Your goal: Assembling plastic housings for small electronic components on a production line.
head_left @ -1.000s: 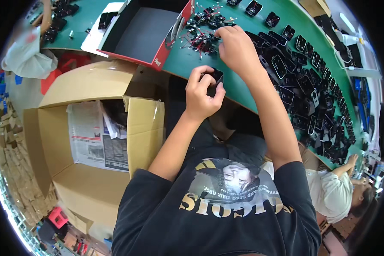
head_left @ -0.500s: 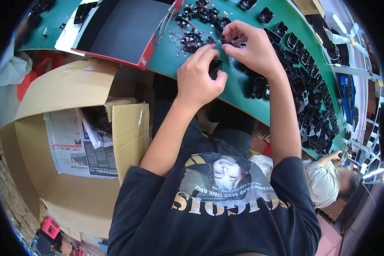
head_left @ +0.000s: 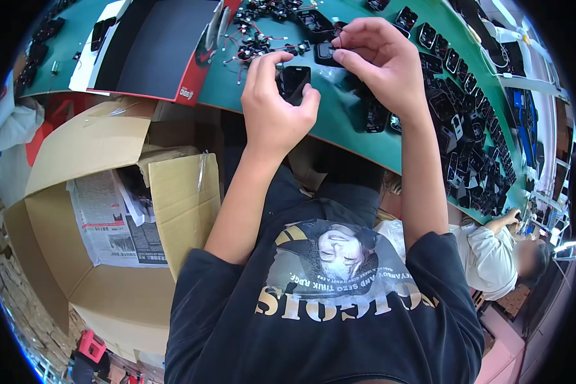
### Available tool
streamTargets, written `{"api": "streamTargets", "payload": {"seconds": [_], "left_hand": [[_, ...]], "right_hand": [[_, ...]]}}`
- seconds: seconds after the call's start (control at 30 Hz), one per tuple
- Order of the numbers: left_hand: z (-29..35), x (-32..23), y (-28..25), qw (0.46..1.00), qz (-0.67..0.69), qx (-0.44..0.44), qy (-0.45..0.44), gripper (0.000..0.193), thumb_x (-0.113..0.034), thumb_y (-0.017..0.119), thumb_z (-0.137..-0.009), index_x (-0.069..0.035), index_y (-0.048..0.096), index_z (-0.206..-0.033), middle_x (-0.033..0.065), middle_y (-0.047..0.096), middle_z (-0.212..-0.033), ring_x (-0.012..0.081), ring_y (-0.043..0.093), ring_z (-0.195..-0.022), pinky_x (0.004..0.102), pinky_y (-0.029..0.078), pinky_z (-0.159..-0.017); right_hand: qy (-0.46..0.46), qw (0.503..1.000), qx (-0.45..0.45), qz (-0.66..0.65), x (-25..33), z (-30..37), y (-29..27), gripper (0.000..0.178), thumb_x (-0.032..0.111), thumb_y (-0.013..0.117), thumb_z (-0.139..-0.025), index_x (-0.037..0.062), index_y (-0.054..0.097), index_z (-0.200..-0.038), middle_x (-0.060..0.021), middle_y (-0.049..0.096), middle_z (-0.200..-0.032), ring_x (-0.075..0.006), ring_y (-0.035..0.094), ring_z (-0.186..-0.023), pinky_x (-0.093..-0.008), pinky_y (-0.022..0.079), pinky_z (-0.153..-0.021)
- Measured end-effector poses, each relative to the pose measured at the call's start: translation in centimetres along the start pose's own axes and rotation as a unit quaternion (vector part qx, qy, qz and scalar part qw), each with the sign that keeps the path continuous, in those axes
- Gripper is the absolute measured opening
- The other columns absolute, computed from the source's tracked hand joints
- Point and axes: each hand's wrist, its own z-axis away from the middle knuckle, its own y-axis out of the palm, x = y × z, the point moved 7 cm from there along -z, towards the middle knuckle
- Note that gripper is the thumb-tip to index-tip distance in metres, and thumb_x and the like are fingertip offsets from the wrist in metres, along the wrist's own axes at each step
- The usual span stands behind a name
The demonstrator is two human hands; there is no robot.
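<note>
Many black casings (head_left: pixel 441 105) crowd a green table (head_left: pixel 339 121) near a carton (head_left: pixel 185 198).

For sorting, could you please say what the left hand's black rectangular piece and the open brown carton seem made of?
Black rectangular piece: perhaps glossy plastic or glass, from its reflections. Brown carton: probably matte cardboard, given its dull, folded flaps.

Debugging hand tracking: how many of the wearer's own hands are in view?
2: the left hand, holding a glossy black device, and the right hand, at a dark casing above the green table. Neither is hidden.
</note>
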Motion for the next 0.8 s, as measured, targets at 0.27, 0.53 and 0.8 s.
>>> {"api": "streamTargets", "payload": {"seconds": [0.27, 0.53, 0.8], "left_hand": [[0.5, -4.9, -0.3, 0.992, 0.097, -0.012, 0.078, 0.055, 0.003, 0.077, -0.071, -0.002, 0.055, -0.121, 0.0135, 0.066, -0.112, 0.0251, 0.066, -0.101, 0.0312, 0.054, -0.09], [2.0, -9.9, -1.3, 0.965, 0.169, -0.007, 0.198, 0.069, 0.008, 0.078, -0.072, -0.006, 0.039, -0.127, 0.0183, 0.065, -0.121, 0.0282, 0.066, -0.112, 0.0364, 0.054, -0.1], [4.3, -14.2, 0.8, 0.944, 0.108, 0.056, 0.308, 0.068, 0.011, 0.074, -0.075, -0.011, 0.035, -0.126, 0.0212, 0.064, -0.125, 0.0296, 0.066, -0.112, 0.0383, 0.056, -0.097]], "right_hand": [[-0.134, 0.969, -0.063, -0.198, 2.4, 4.4, -1.4, 0.045, -0.013, 0.074, -0.081, 0.0051, 0.054, -0.118, -0.0163, 0.074, -0.1, -0.0246, 0.074, -0.091, -0.0309, 0.06, -0.084], [-0.147, 0.97, -0.079, -0.178, 6.7, 8.5, -4.6, 0.058, -0.019, 0.071, -0.08, 0.0071, 0.046, -0.126, -0.0178, 0.07, -0.103, -0.0256, 0.071, -0.096, -0.0315, 0.059, -0.085], [-0.142, 0.955, -0.158, -0.208, 7.3, 12.0, -6.2, 0.057, -0.012, 0.067, -0.081, 0.0039, 0.039, -0.129, -0.01, 0.063, -0.097, -0.0145, 0.065, -0.077, -0.0231, 0.053, -0.071]]}}
